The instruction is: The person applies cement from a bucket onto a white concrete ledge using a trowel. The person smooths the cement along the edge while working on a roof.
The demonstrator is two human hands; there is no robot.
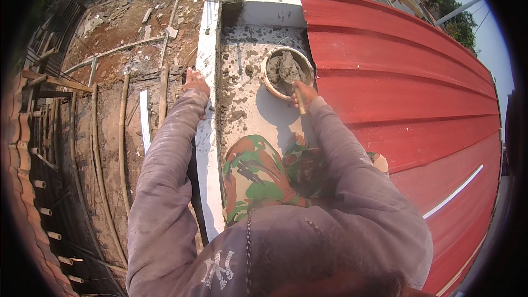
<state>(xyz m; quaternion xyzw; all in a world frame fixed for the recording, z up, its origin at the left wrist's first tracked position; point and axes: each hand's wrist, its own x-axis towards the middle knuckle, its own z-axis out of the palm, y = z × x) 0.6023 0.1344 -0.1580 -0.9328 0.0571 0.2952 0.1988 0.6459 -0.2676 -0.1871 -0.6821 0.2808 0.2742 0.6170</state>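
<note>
My right hand point(306, 97) is closed around the wooden handle of a trowel point(300, 104). The trowel's blade end reaches into a round bucket point(266, 81) with a pale rim, where it meets wet grey mortar point(283, 67). The bucket stands on a light ledge point(247, 93) spotted with mortar splashes. My left hand point(196, 83) lies on the outer edge of a low white wall point(208, 137), its fingers stretched forward and holding nothing. My knees, in camouflage trousers, are bent on the ledge just below the bucket.
Red metal roofing point(396, 77) slopes along the right side of the ledge. Past the white wall on the left is a drop to rubble ground point(121, 33) with bamboo poles point(124, 143). Roof tiles point(22, 176) line the far left. A white crosswall point(269, 8) closes the ledge's far end.
</note>
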